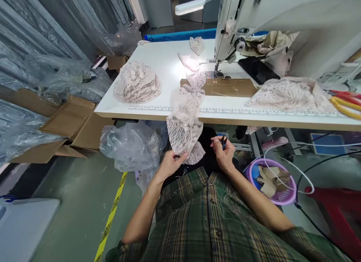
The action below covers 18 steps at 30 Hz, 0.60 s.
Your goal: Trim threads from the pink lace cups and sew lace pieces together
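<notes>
A chain of pale pink lace pieces (184, 117) runs from the sewing machine (254, 17) across the white table (158, 62) and hangs over its front edge into my lap. My left hand (169, 162) pinches the lowest lace piece at its bottom edge. To the right, my right hand (224, 153) is closed on small dark thread snips (223, 141), close to the lace. A plaid shirt covers my body below.
One lace heap (137, 81) lies on the table's left, another (290, 94) on its right beside red and yellow handled tools (345, 100). Under the table are a clear plastic bag (131, 145) and a purple basket (270, 179) of scraps. Cardboard boxes (67, 123) stand left.
</notes>
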### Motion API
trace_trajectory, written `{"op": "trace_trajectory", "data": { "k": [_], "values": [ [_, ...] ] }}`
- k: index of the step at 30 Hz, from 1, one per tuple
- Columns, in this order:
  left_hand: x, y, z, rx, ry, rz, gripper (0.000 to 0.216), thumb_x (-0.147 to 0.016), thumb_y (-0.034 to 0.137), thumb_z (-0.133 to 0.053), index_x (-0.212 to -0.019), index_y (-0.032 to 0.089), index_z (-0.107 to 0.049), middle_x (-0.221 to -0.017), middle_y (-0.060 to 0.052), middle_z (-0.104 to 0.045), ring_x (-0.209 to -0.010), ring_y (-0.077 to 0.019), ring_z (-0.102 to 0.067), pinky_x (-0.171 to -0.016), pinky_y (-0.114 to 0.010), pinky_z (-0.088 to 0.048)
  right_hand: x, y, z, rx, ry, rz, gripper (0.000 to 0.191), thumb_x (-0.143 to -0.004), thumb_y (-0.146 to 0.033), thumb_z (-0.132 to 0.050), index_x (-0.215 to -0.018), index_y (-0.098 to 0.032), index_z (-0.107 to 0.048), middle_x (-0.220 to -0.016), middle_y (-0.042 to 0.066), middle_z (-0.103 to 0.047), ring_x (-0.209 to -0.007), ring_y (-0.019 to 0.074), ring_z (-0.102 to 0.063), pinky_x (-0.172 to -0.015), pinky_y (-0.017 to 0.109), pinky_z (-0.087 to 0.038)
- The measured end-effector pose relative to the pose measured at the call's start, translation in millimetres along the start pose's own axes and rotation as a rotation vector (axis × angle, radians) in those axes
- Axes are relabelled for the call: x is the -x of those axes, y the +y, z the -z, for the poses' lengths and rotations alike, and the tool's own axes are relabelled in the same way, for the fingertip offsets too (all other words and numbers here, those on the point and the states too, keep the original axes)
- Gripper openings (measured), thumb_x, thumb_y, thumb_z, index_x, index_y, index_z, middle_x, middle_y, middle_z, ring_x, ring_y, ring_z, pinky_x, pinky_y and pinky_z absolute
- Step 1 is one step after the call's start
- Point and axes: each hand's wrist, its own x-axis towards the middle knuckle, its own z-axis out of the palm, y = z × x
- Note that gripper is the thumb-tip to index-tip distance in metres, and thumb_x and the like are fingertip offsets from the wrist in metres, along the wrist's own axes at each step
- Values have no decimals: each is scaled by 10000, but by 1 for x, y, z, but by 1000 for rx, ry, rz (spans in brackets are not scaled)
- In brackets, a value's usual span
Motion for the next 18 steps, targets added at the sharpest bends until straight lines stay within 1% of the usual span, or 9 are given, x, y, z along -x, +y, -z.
{"op": "trace_trajectory", "data": {
  "k": [2,5,8,10,11,13,15,16,18],
  "values": [
    [25,-13,9,-158,-24,37,305,-764,418,-698,-663,130,-684,-646,-19,-660,-605,-135,-552,-590,-234,-436,6,-6,8,2,-10,17,249,-896,-398,-540,-802,-186,-632,-599,-9,-566,-561,133,-521,-557,267,-406],
    [54,-24,12,-240,-10,91,320,-798,427,-657,-681,130,-678,-610,-1,-628,-561,-117,-502,-549,-222,-388,15,-19,11,29,-91,39,236,-892,-369,-544,-765,-189,-628,-578,-18,-550,-536,121,-494,-542,257,-394],
    [67,-22,3,-258,16,89,336,-802,431,-655,-641,137,-652,-587,0,-616,-552,-116,-496,-541,-223,-369,25,-31,3,78,-299,20,255,-888,-372,-539,-727,-189,-615,-567,-20,-542,-502,107,-457,-508,242,-368],
    [68,-18,-8,-290,36,38,333,-801,420,-657,-615,144,-636,-565,4,-595,-546,-116,-491,-541,-226,-365,31,-36,-5,148,-451,6,245,-867,-397,-571,-750,-186,-618,-619,-9,-586,-498,100,-453,-500,239,-358],
    [67,-15,-14,-320,46,3,330,-801,412,-659,-604,149,-627,-550,9,-577,-536,-113,-479,-534,-227,-356,33,-37,-9,203,-496,9,241,-845,-414,-602,-771,-185,-617,-658,-2,-610,-502,99,-458,-506,241,-360],
    [65,-11,-25,-396,57,-72,340,-805,396,-658,-570,157,-601,-512,21,-529,-506,-102,-441,-514,-230,-326,36,-38,-13,337,-515,37,248,-803,-430,-649,-805,-185,-608,-723,12,-642,-525,107,-481,-535,251,-367],
    [64,-6,-32,-462,46,-134,384,-812,388,-658,-519,164,-555,-478,30,-485,-478,-93,-408,-502,-236,-303,36,-37,-15,451,-474,68,212,-808,-397,-631,-814,-188,-599,-747,22,-650,-552,122,-505,-564,262,-368],
    [64,-3,-33,-481,24,-157,407,-816,389,-659,-498,166,-537,-467,32,-475,-469,-90,-401,-499,-239,-299,36,-36,-14,484,-450,74,176,-819,-365,-605,-814,-189,-600,-746,25,-650,-561,128,-514,-571,264,-367],
    [63,5,-29,-480,-105,-173,414,-829,397,-656,-500,168,-554,-470,30,-497,-464,-89,-417,-496,-238,-310,34,-36,-11,493,-425,56,128,-827,-308,-562,-816,-191,-614,-712,18,-641,-546,127,-505,-565,261,-362]
  ]
}}
